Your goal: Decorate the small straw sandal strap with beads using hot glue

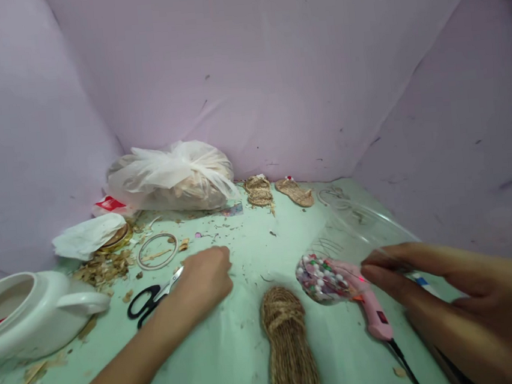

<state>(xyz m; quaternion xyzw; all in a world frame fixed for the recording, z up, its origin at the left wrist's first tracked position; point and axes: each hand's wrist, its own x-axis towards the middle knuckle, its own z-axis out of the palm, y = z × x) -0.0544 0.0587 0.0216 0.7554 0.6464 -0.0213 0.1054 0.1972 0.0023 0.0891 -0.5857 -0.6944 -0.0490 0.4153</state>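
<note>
My right hand (pixel 466 304) pinches the edge of a clear plastic bag of small beads (pixel 321 279). White, red, green and purple beads gather in its lower end, in front of a pink glue gun (pixel 376 316) with a black cord. My left hand (pixel 207 275) is curled closed low over the table, knuckles away from me; whatever lies inside its fingers is hidden. Beside that wrist are black-handled scissors (pixel 151 298), partly covered by my forearm. A braided twine slipper (pixel 291 345) lies between my hands, nearer to me.
Two small finished-looking slippers (pixel 294 191) lie by the back wall. A tied white plastic bag (pixel 173 179) stands at the back left. At left are a white ceramic pot (pixel 45 312), a roll of tape (pixel 157 251) and dry scraps (pixel 104 267). Walls enclose the green table (pixel 234 345).
</note>
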